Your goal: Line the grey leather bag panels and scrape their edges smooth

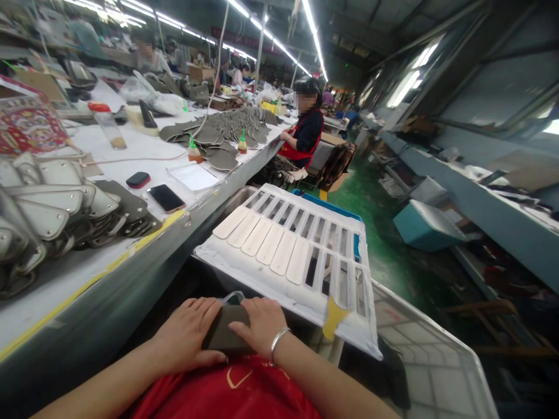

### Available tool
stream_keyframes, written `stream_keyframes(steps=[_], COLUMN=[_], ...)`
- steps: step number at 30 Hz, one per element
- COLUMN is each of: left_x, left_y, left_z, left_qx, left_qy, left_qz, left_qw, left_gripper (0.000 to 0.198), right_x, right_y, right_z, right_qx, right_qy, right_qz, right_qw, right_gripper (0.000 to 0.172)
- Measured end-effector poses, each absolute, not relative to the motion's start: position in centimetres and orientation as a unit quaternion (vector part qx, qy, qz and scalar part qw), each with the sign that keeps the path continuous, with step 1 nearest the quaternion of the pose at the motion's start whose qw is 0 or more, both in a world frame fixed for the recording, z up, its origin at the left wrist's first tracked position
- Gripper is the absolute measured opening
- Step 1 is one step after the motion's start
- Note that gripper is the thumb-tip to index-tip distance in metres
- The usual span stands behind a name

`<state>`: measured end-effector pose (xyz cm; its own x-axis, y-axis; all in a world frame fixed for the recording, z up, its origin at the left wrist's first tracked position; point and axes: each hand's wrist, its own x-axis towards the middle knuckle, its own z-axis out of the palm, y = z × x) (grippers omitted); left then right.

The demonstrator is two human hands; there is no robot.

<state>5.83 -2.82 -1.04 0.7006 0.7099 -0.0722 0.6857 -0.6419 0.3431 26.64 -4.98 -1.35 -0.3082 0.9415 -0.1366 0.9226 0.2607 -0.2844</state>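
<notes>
A dark grey-brown flat piece [227,327], like leather or fabric, lies at my lap against a red apron [227,387]. My left hand [188,331] grips its left side, thumb near the lower edge. Holding the right side is my right hand [263,327], with a silver bracelet at the wrist. Both sets of fingers reach over the far edge, so their tips are partly hidden. A clear loop [233,297] shows just beyond the piece. Past my hands, a white slatted rack [262,279] carries a row of pale rounded strips [271,241].
On the left workbench [131,233] lie stacked grey-brown panels [56,203], a phone [166,199] and small glue bottles [194,150]. A co-worker [305,128] sits farther along it. A white crate [432,349] stands at right; a teal bin [428,226] lies beyond the green floor.
</notes>
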Motion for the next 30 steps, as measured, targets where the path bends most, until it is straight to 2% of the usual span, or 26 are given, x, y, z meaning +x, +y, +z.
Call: stream_keyframes(steps=[4,6,9,11,13,16,22,25,30], left_x=[6.1,5.9,4.5,3.1,1.9,1.2,4.1,6.3,7.4], left_y=[-2.4,-1.6,0.0,1.0,1.6,1.9,1.6,1.7,1.3], left_z=[-1.4,-1.3,-0.6,-0.1,0.3,0.5,-0.3,-0.7,-0.8], left_qx=[0.883,0.871,0.846,0.824,0.805,0.788,0.782,0.807,0.816], left_qy=[0.426,0.44,0.438,0.436,0.434,0.429,0.448,0.442,0.422], left_qz=[0.047,0.034,0.007,-0.002,-0.016,-0.039,-0.07,-0.062,-0.05], left_qw=[0.192,0.217,0.305,0.362,0.404,0.44,0.427,0.387,0.392], left_gripper=[0.038,0.031,0.03,0.034,0.037,0.04,0.064,0.068,0.068], right_x=[26.3,27.4,30.2,32.0,33.4,33.6,29.2,26.6,27.2], right_y=[-3.5,-2.7,-2.1,-2.2,-2.4,-2.5,-1.4,-0.8,-1.2], right_z=[-0.6,0.1,1.0,1.3,1.4,1.3,1.5,1.5,1.6], right_qx=[-0.588,-0.586,-0.603,-0.615,-0.623,-0.629,-0.569,-0.543,-0.55], right_qy=[-0.778,-0.757,-0.718,-0.706,-0.697,-0.689,-0.733,-0.753,-0.747], right_qz=[0.221,0.283,0.337,0.337,0.338,0.343,0.343,0.338,0.347], right_qw=[-0.035,-0.063,-0.092,-0.1,-0.106,-0.112,-0.149,-0.153,-0.136], right_gripper=[0.058,0.058,0.046,0.036,0.033,0.041,0.076,0.079,0.086])
